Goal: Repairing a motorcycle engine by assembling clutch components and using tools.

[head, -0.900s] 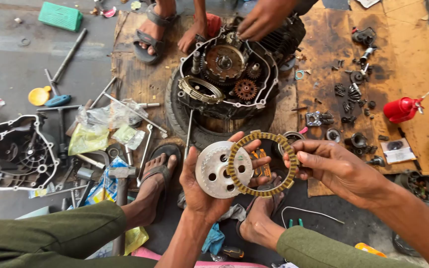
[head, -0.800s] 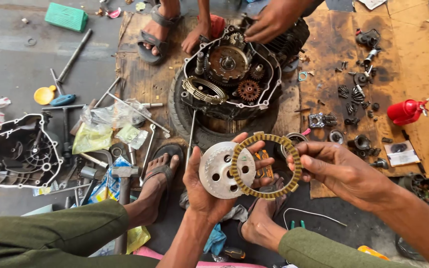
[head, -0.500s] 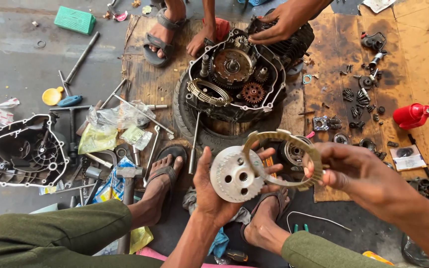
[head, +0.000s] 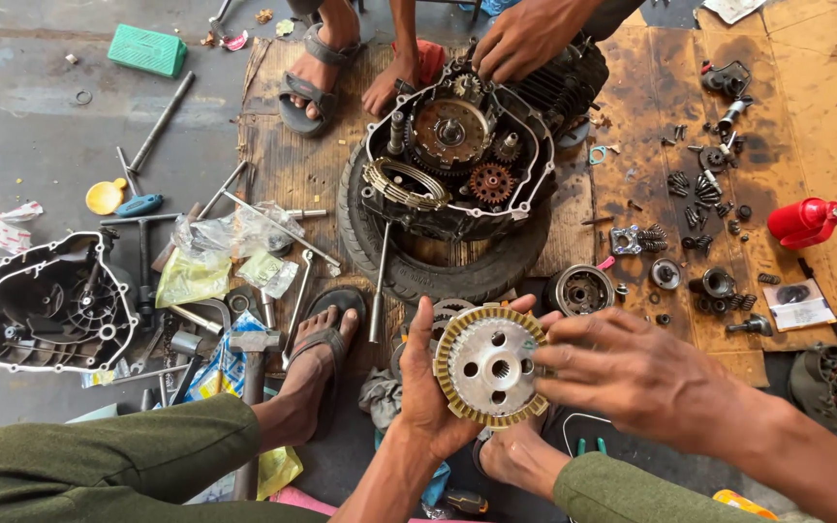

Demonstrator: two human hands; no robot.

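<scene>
1. Head view: the left hand (head: 425,387) cups a perforated clutch hub (head: 492,366), near centre. The right hand (head: 632,373), fingers curled on its rim, seats a toothed friction ring (head: 449,341).
2. Judged best practice: align tabs evenly, press flat. The open engine (head: 457,155) lies farther off.

Engine (head: 462,160) sits on a tyre (head: 438,266) at centre, far side, another person's hand (head: 525,39) resting on its far edge. Near it, the clutch hub (head: 491,365) is held between left hand (head: 428,392) and right hand (head: 632,373). Cover (head: 50,305) lies far left, hammer (head: 254,349) just right of it. Small parts (head: 704,194) are scattered right, oil can (head: 806,221) beyond them.
</scene>
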